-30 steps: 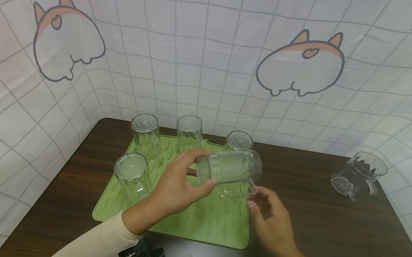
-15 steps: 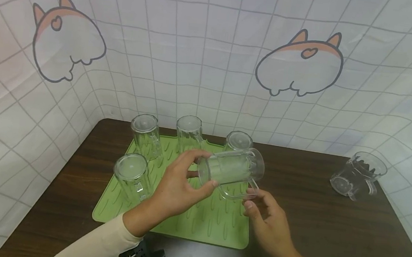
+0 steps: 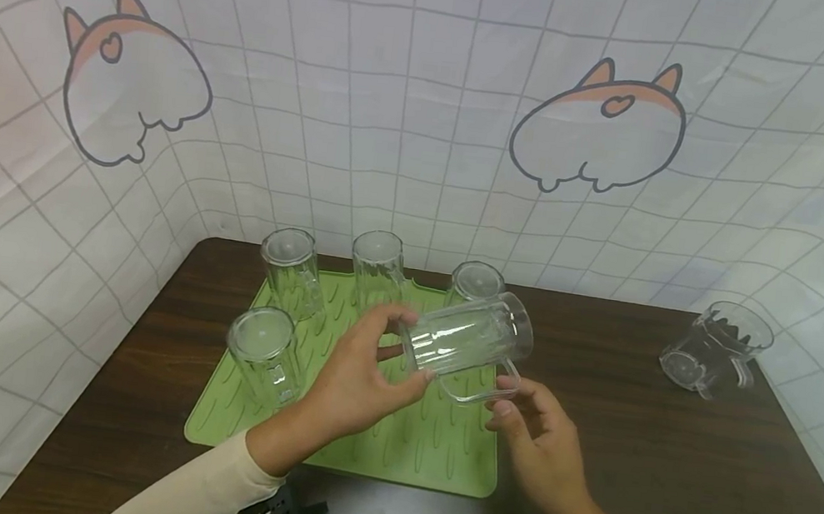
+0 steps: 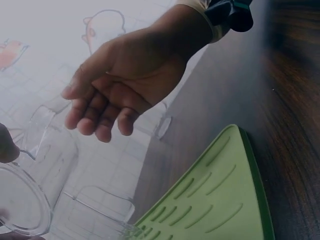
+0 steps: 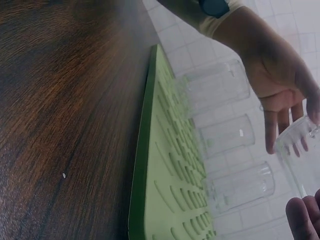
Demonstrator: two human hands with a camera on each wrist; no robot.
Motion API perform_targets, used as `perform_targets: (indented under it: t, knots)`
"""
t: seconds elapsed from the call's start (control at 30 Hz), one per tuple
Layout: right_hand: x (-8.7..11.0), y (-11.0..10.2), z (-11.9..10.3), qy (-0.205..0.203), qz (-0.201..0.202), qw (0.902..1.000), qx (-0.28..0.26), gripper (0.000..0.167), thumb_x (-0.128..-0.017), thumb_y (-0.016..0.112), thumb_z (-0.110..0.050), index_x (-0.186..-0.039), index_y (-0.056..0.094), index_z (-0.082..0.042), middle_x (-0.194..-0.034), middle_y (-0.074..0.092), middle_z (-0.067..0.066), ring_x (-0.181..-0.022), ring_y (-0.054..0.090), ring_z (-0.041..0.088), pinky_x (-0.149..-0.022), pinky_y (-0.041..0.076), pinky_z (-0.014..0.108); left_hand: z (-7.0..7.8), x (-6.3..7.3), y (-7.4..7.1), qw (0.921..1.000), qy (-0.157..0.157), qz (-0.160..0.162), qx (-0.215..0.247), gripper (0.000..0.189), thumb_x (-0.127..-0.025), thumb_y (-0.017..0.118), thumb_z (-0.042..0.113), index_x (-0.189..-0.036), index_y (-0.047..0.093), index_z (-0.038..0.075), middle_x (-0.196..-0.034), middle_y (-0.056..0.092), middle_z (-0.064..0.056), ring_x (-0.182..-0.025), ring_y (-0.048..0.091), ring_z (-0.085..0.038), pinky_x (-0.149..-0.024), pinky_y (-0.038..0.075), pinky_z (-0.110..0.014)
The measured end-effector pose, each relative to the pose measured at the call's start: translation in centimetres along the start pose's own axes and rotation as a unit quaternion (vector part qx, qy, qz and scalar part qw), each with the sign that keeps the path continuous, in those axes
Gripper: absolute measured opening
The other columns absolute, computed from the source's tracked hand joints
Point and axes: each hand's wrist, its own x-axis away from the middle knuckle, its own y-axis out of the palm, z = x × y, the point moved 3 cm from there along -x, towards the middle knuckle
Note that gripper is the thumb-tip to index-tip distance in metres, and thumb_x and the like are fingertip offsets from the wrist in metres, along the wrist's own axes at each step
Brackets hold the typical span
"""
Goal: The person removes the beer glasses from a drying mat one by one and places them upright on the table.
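Observation:
In the head view my left hand (image 3: 362, 369) grips the base end of a clear glass mug (image 3: 467, 338), held nearly sideways above a green drying mat (image 3: 399, 448). The mug's mouth points right and its handle hangs toward me. My right hand (image 3: 546, 443) pinches the lower corner of that handle between thumb and fingertips. The left wrist view has the mug's round base (image 4: 22, 200) close up, with the right hand (image 4: 130, 80) beyond. Part of the mug (image 5: 302, 155) shows in the right wrist view, below the left hand (image 5: 280, 75).
Several clear mugs stand upside down on the mat, including a front-left mug (image 3: 262, 350) and a back-right mug (image 3: 477, 281). Another mug (image 3: 715, 347) stands mouth-up on the dark wooden table (image 3: 661, 467) at far right. A white gridded curtain (image 3: 396, 121) borders the table.
The held mug has turned a little, its mouth end rising slightly and shifting right. Both hands stay almost in place; the right fingertips have moved slightly left and down along the handle.

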Motion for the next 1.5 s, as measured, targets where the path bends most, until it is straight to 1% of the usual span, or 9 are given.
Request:
perform_targets:
  t: [0.2,0.4,0.47,0.53,0.67,0.87,1.13,1.23,1.5]
  knots:
    - [-0.1,-0.1,-0.1,0.009,0.005,0.9994,-0.032,0.025,-0.094,0.059,0.016,-0.118,0.063,0.008,-0.102,0.072,0.006,-0.075,0.071,0.02,-0.071,0.061,0.031,-0.4,0.2,0.3,0.9999,-0.013,-0.01,-0.004,0.059,-0.079,0.085,0.002,-0.128,0.052,0.003,-0.125,0.058,-0.007,-0.119,0.059,-0.023,-0.094,0.055,-0.03]
    - [-0.2,-0.1,-0.2,-0.014,-0.004,0.9969,-0.078,0.026,-0.094,0.056,0.019,-0.12,0.06,0.012,-0.106,0.068,0.019,-0.083,0.071,0.02,-0.073,0.061,0.032,-0.7,0.5,0.6,0.9992,-0.028,-0.023,-0.016,0.061,-0.079,0.085,0.003,-0.131,0.052,0.005,-0.126,0.057,-0.006,-0.116,0.061,-0.024,-0.091,0.057,-0.032]
    - [-0.2,0.0,-0.2,-0.025,-0.008,0.9953,-0.093,0.027,-0.094,0.055,0.021,-0.12,0.059,0.014,-0.107,0.068,0.02,-0.086,0.071,0.02,-0.074,0.061,0.032,-0.8,0.6,0.7,0.9988,-0.035,-0.028,-0.02,0.063,-0.079,0.085,0.004,-0.133,0.052,0.005,-0.125,0.056,-0.006,-0.114,0.061,-0.024,-0.089,0.057,-0.031]
    - [-0.2,0.0,-0.3,-0.032,-0.013,0.9938,-0.106,0.028,-0.093,0.055,0.022,-0.119,0.058,0.015,-0.108,0.069,0.015,-0.086,0.071,0.02,-0.075,0.061,0.032,-0.9,0.7,0.9,0.9982,-0.044,-0.031,-0.028,0.065,-0.079,0.086,0.006,-0.135,0.052,0.006,-0.124,0.057,-0.005,-0.111,0.062,-0.023,-0.088,0.058,-0.031]
    - [-0.3,0.1,-0.4,-0.035,-0.026,0.9935,-0.105,0.026,-0.092,0.056,0.022,-0.118,0.055,0.017,-0.108,0.069,0.01,-0.088,0.071,0.017,-0.077,0.061,0.031,-1.2,0.8,1.1,0.9968,-0.056,-0.039,-0.043,0.068,-0.08,0.087,0.008,-0.138,0.051,0.006,-0.124,0.057,-0.005,-0.11,0.061,-0.022,-0.087,0.058,-0.03]
    - [-0.3,0.1,-0.6,-0.03,-0.035,0.9935,-0.104,0.026,-0.092,0.059,0.022,-0.117,0.053,0.02,-0.109,0.068,0.01,-0.097,0.069,0.013,-0.079,0.061,0.031,-1.6,0.9,1.4,0.9953,-0.067,-0.049,-0.051,0.069,-0.08,0.087,0.011,-0.138,0.049,0.006,-0.126,0.058,-0.008,-0.111,0.061,-0.023,-0.087,0.057,-0.03]
    - [-0.4,0.4,-0.7,-0.063,-0.047,0.9881,-0.132,0.026,-0.092,0.058,0.022,-0.117,0.052,0.022,-0.109,0.067,0.012,-0.1,0.069,0.014,-0.079,0.06,0.031,-2.0,1.0,1.6,0.9946,-0.073,-0.052,-0.052,0.066,-0.081,0.087,0.013,-0.136,0.05,0.008,-0.129,0.058,-0.009,-0.119,0.058,-0.025,-0.092,0.056,-0.038]
    - [-0.4,0.4,-0.7,-0.07,-0.047,0.987,-0.137,0.026,-0.092,0.059,0.022,-0.116,0.052,0.022,-0.109,0.067,0.012,-0.101,0.068,0.015,-0.08,0.06,0.031,-2.1,1.1,1.8,0.9943,-0.076,-0.054,-0.051,0.067,-0.082,0.087,0.014,-0.137,0.049,0.008,-0.13,0.058,-0.01,-0.116,0.06,-0.025,-0.091,0.056,-0.04]
    - [-0.4,0.7,-0.9,-0.08,-0.046,0.9856,-0.142,0.028,-0.087,0.058,0.028,-0.114,0.052,0.022,-0.109,0.068,0.009,-0.101,0.069,0.015,-0.079,0.06,0.029,-2.5,1.1,2.1,0.9946,-0.076,-0.051,-0.049,0.068,-0.08,0.088,0.014,-0.135,0.049,0.007,-0.127,0.06,-0.01,-0.114,0.061,-0.023,-0.089,0.057,-0.035]
